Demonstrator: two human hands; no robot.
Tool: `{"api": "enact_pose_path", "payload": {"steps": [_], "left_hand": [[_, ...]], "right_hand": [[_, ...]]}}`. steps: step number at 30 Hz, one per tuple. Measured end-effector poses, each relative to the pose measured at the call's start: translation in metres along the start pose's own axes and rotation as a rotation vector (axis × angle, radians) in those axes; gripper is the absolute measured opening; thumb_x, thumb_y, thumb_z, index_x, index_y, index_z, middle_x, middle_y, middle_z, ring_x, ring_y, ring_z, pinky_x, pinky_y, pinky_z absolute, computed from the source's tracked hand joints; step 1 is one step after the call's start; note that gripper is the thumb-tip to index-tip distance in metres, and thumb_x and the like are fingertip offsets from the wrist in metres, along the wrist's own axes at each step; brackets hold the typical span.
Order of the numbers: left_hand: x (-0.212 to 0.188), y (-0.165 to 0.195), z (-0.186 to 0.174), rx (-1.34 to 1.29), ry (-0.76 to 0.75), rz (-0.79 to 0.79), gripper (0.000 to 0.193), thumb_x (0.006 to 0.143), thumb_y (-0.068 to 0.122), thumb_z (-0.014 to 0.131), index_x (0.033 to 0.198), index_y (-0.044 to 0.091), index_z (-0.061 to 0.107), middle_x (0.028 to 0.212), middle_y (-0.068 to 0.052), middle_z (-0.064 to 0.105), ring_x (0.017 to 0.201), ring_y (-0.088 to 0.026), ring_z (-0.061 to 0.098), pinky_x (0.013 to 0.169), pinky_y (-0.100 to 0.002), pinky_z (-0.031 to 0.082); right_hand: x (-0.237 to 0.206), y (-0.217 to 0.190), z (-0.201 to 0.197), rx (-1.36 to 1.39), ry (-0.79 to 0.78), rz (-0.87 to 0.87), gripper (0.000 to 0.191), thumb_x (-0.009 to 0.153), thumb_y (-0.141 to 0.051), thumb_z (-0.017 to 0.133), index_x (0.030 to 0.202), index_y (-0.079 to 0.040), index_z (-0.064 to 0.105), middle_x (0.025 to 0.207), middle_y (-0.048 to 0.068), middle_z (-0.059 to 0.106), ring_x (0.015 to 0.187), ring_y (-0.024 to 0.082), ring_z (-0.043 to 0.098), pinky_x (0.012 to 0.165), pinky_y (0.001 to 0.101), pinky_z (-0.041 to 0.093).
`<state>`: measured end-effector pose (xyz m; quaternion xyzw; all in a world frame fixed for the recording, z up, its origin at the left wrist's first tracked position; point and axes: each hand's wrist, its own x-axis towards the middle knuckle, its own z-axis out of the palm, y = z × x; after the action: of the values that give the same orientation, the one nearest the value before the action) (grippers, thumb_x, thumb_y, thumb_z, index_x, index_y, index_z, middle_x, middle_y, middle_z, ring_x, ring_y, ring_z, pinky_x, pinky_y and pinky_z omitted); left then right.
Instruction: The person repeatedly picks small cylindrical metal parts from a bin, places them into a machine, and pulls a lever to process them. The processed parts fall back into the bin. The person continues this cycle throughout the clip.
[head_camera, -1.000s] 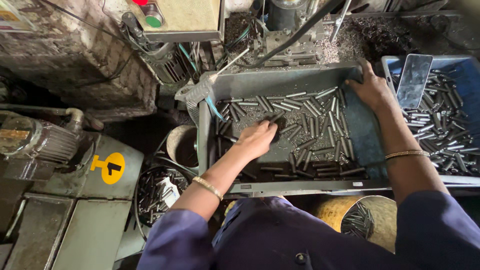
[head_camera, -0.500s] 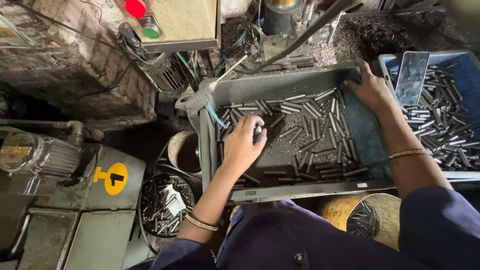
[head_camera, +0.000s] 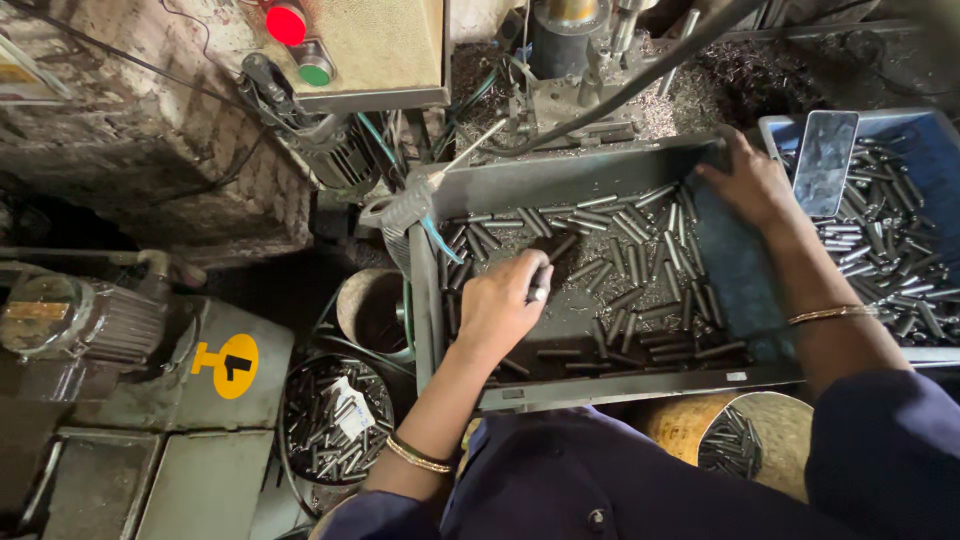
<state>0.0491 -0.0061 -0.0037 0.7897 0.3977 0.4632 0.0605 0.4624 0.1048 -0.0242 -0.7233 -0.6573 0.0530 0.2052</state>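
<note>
A dark metal tray (head_camera: 560, 180) holds several short steel pins (head_camera: 640, 270) scattered over its floor. My left hand (head_camera: 503, 305) is over the tray's left part, its fingers closed around a few pins, one sticking out near the thumb. My right hand (head_camera: 752, 182) rests on the tray's far right corner, fingers spread against the rim, holding nothing. Both wrists carry thin gold bangles.
A blue bin (head_camera: 900, 230) of pins with a phone (head_camera: 824, 162) lying on it stands at the right. A round basket of pins (head_camera: 335, 420) sits low left, another basket (head_camera: 740, 440) under the tray. A machine with a red button (head_camera: 286, 22) and a motor (head_camera: 70, 320) stand left.
My left hand moved left and toward me across the tray and closed on pins. The right hand stayed on the far corner. The view shifted slightly.
</note>
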Motion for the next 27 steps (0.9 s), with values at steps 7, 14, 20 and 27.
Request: {"api": "enact_pose_path", "payload": {"steps": [7, 14, 20, 27], "left_hand": [[-0.004, -0.005, 0.014, 0.059, -0.189, 0.058, 0.023, 0.087, 0.015, 0.075, 0.106, 0.011, 0.063, 0.083, -0.008, 0.069, 0.073, -0.029, 0.071, 0.058, -0.043, 0.055], [-0.006, -0.015, 0.020, 0.087, -0.395, 0.065, 0.038, 0.072, 0.010, 0.076, 0.107, 0.011, 0.061, 0.091, -0.010, 0.069, 0.081, -0.033, 0.071, 0.065, -0.046, 0.057], [-0.005, -0.014, 0.022, 0.103, -0.451, 0.027, 0.033, 0.074, 0.006, 0.072, 0.105, 0.009, 0.060, 0.090, -0.011, 0.069, 0.078, -0.033, 0.071, 0.064, -0.045, 0.058], [-0.002, -0.010, 0.022, 0.097, -0.422, 0.053, 0.023, 0.079, 0.006, 0.069, 0.100, 0.010, 0.060, 0.086, -0.011, 0.068, 0.076, -0.034, 0.072, 0.061, -0.048, 0.057]], "right_hand": [[0.084, -0.004, -0.005, 0.850, 0.179, -0.015, 0.050, 0.104, -0.026, 0.069, 0.150, -0.010, 0.055, 0.139, 0.010, 0.065, 0.118, 0.023, 0.063, 0.097, 0.0419, 0.054], [0.171, -0.078, 0.013, 1.760, 0.100, 0.399, 0.035, 0.102, -0.027, 0.057, 0.127, -0.005, 0.065, 0.114, 0.012, 0.077, 0.102, 0.023, 0.069, 0.095, 0.0381, 0.055], [0.180, -0.092, 0.032, 1.866, 0.623, 0.402, 0.012, 0.099, -0.018, 0.067, 0.102, -0.008, 0.071, 0.081, 0.001, 0.064, 0.074, 0.013, 0.061, 0.075, 0.0274, 0.046], [0.130, -0.056, 0.043, 1.488, 0.542, -0.058, 0.051, 0.109, -0.053, 0.059, 0.101, -0.003, 0.067, 0.073, 0.001, 0.052, 0.063, 0.012, 0.048, 0.058, 0.0283, 0.038]]}}
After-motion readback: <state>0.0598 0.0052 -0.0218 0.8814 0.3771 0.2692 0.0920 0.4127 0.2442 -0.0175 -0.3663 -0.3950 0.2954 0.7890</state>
